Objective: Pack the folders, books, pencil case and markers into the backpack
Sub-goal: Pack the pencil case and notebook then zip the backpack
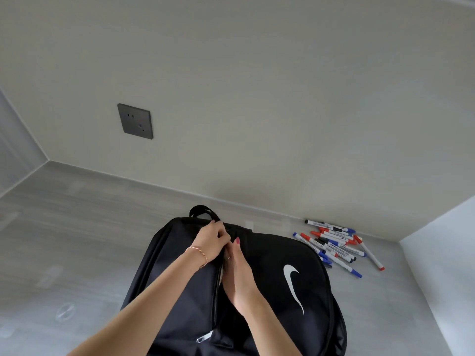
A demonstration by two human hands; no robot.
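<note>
A black backpack (270, 278) with a white swoosh lies on the grey floor, its carry loop toward the wall. My left hand (214, 237) pinches the backpack's top edge near the zip, fingers closed on the fabric. My right hand (239, 273) rests flat along the zip line, its fingers partly tucked into the slit. A metal zip pull (204, 337) hangs low on the left side. To the right of the bag, several markers (336, 244) with blue, red and black caps lie in a loose pile. No folders, books or pencil case are in view.
A pale wall stands just behind the bag, with a dark socket plate (135, 121) on it. A white panel (442, 265) rises at the right, close to the markers. Grey floor stretches out to the left of the bag.
</note>
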